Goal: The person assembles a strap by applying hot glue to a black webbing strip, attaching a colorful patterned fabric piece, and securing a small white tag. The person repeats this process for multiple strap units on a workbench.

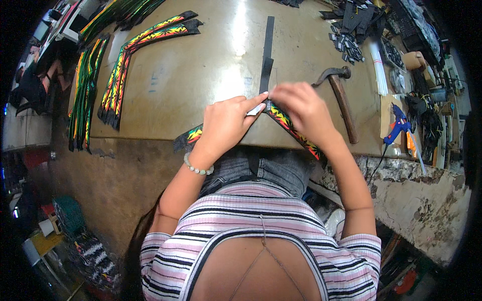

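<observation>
My left hand (227,123) presses down on a bent fabric strap (284,120) with a red, yellow, green and black pattern, fingers closed at its bend. A small white slip (255,110) shows by the left thumb. Part of the strap is hidden under that hand, and its other end comes out at the left. My right hand (305,108) is above the right arm of the strap, fingers curled and smeared by motion; whether they hold anything is unclear. Beyond the bend, black flat strips (266,72) run away from me along the table (201,75).
A hammer (343,103) lies right of my right hand. Farther right are a blue glue gun (398,124) and white sticks (378,67). Black tags (347,46) pile at the back right. Two bent patterned straps (123,65) and a strap bundle (88,95) lie left.
</observation>
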Motion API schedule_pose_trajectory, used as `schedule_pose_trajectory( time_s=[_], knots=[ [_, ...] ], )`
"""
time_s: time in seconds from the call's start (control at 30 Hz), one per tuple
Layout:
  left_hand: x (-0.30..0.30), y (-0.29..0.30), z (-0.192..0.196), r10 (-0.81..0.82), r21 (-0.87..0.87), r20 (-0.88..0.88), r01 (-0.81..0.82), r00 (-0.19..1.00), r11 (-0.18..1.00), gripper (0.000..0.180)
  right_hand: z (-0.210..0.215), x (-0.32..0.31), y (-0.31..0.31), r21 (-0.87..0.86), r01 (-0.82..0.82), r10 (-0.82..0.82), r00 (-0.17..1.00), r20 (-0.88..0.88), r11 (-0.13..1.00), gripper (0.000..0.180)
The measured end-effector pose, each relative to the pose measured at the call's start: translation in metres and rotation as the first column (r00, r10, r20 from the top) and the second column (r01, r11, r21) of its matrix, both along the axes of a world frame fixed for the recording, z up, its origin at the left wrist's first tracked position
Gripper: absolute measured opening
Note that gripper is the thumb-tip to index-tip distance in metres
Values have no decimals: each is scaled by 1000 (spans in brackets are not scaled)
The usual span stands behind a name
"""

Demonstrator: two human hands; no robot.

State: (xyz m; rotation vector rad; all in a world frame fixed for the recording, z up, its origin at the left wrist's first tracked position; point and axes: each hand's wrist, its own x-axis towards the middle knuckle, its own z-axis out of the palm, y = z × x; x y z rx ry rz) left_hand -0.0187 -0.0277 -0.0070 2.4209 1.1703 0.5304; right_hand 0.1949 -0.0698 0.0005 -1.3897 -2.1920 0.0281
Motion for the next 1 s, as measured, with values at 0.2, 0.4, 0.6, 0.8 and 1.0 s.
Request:
schedule_pose_trajectory(
  time_s=[0.2, 0.4, 0.6, 0.8, 1.0],
  knots=[
    [-3, 0, -5, -43, 4, -65, 44, 997, 999, 34, -13, 10, -21, 7, -136, 129, 953, 274, 991, 39],
    [-2, -2, 3, -57, 29, -72, 59, 996, 998, 42, -16, 12, -17, 103, -207, 171, 944, 281, 973, 42],
    [-1, -1, 8, -50, 18, -25, 50, 998, 999, 36, -15, 11, -23, 63, -188, 166, 951, 263, 980, 45],
    [0, -1, 11, -40, 0, 29, 40, 999, 999, 33, -14, 10, -24, 47, -153, 136, 956, 260, 987, 45],
    [-2, -3, 16, -62, -14, -19, 61, 998, 998, 31, -15, 49, -36, 124, 702, -713, 690, 127, 701, 55]
  ],
)
